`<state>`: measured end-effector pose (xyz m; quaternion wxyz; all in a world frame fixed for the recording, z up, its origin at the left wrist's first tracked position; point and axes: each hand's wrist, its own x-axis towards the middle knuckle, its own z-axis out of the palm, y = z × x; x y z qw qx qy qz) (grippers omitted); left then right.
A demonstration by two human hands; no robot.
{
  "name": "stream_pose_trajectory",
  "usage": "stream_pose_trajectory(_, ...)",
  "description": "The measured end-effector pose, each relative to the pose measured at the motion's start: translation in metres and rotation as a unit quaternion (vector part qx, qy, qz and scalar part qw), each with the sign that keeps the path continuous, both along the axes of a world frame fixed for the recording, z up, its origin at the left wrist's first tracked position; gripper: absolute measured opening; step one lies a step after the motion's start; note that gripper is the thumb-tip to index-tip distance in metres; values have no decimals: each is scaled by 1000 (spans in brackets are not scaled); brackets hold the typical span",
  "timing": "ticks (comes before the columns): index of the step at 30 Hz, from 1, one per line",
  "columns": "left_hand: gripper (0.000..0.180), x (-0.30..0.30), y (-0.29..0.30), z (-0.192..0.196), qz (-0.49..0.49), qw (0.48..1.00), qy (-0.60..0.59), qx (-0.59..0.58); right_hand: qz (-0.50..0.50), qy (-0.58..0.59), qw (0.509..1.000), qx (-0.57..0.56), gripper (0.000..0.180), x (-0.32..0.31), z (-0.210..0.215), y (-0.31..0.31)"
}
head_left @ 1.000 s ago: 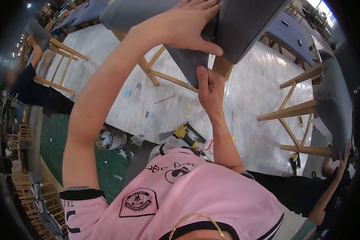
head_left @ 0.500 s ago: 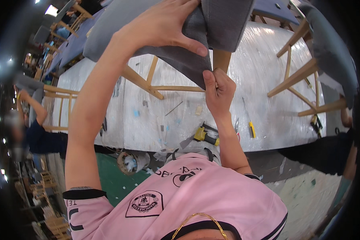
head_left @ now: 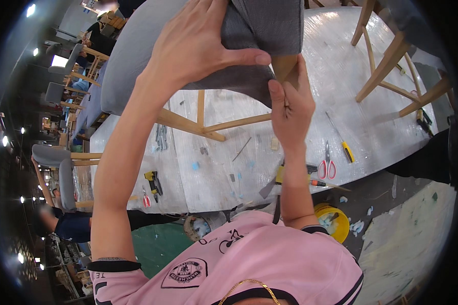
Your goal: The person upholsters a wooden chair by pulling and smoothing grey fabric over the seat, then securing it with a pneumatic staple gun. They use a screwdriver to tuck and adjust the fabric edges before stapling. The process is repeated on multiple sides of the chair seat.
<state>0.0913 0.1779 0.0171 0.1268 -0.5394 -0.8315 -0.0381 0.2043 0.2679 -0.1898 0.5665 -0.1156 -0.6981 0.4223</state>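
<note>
A chair with grey upholstery and light wooden legs stands on the plastic-wrapped table right in front of me. My left hand lies spread on the grey cover, its thumb stretched toward the corner by a wooden leg. Below that thumb, my right hand has its thumb against the loose lower edge of the grey fabric, pinching it at the corner. Some of its fingers reach up beside the leg. The exact grip behind the fabric is partly hidden.
Red-handled scissors and a yellow-handled screwdriver lie right of my forearm. A yellow-and-black tool lies left. Another chair stands at right. A yellow bucket holds scraps; a co-worker is at left.
The view has shifted, showing more tools and the yellow bucket. My right hand has gone from a tight fist-like pinch to a looser one, fingers now extended up by the leg.
</note>
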Motion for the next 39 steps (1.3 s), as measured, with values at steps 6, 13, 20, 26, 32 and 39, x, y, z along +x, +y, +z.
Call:
stream_pose_trajectory(6,117,5,9,-35,42,983,172,55,-26,-61,993,100,37,12,11,24)
stream_pose_trajectory(13,86,20,-23,-54,13,947,232,220,-21,-8,987,160,43,9,-3,47)
stream_pose_trajectory(20,66,-77,-189,-50,354,883,90,296,9,-18,991,134,47,11,5,42)
stream_pose_trajectory(26,56,-32,-74,-62,280,908,244,195,9,-33,993,113,44,13,5,47)
stream_pose_trajectory(32,53,11,28,-74,198,903,295,243,22,4,994,110,40,12,2,49)
stream_pose_trajectory(39,58,47,54,-73,152,914,261,271,-7,11,986,164,35,17,-8,61)
